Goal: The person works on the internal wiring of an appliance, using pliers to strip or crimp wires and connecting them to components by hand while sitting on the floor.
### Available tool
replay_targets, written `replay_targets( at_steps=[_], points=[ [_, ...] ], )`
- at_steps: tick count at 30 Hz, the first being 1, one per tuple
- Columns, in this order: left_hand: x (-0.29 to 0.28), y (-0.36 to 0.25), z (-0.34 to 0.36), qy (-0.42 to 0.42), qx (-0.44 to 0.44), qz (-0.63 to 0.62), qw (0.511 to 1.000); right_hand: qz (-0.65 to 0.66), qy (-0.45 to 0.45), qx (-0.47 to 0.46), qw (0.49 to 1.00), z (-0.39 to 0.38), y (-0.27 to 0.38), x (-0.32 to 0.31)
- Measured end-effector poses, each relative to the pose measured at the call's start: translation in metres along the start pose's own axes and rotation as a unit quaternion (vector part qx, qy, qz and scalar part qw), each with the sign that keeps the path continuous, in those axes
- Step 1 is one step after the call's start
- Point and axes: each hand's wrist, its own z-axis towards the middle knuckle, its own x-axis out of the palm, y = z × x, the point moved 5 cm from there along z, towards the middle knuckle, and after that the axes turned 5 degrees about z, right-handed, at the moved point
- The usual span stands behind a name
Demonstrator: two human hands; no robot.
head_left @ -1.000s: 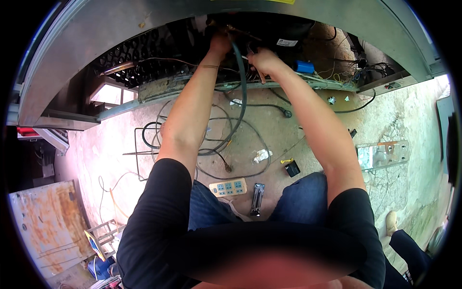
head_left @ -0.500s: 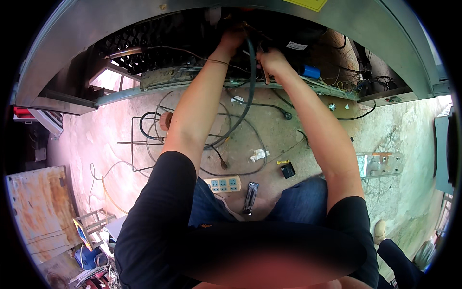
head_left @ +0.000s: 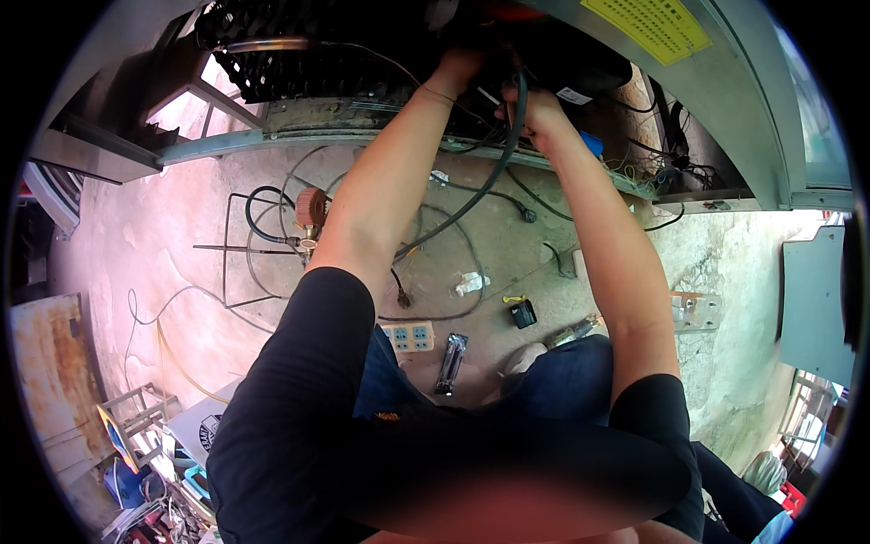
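Note:
Both hands reach inside the dark lower compartment of a metal appliance. My left hand is deep among the pipework beside a black hose, its fingers hidden in shadow. My right hand, to the right of the hose, has its fingers closed on a slim hand tool; the tool's working end is unclear. A thin pipe runs from the finned coil toward my left hand. A blue cylinder and loose wires lie right of my right hand.
On the concrete floor lie a gauge, coiled cables, a power strip, a black box and a packaged item. A rusty panel and clutter are at the left. Another person's dark-trousered leg is at lower right.
The view has shifted, showing more of the gauge and the cabinet's right side. Both arms stay reached into the compartment; both hands appear slightly farther right in the picture.

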Motion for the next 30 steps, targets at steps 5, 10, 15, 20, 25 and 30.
replay_targets(
  at_steps=[5, 10, 15, 20, 25, 30],
  points=[
    [0.006, -0.008, 0.001, 0.006, 0.013, 0.054, 0.998, -0.070, -0.003, -0.027, 0.997, 0.010, -0.011, -0.008],
    [0.002, -0.011, 0.000, 0.012, 0.000, 0.030, 0.999, -0.126, 0.001, -0.035, 0.991, 0.012, -0.013, -0.004],
    [0.009, -0.008, 0.000, 0.038, -0.067, 0.038, 0.996, -0.109, 0.024, -0.030, 0.993, 0.018, -0.019, -0.021],
    [0.004, 0.005, -0.003, 0.037, -0.133, -0.014, 0.990, -0.227, -0.037, -0.041, 0.972, 0.009, -0.014, -0.007],
    [-0.006, 0.008, 0.001, 0.047, -0.081, -0.004, 0.996, -0.300, -0.032, -0.020, 0.953, 0.003, -0.014, -0.002],
    [-0.007, 0.002, -0.003, 0.032, -0.094, 0.038, 0.994, -0.300, -0.029, -0.019, 0.953, 0.002, -0.014, -0.006]
  ],
)
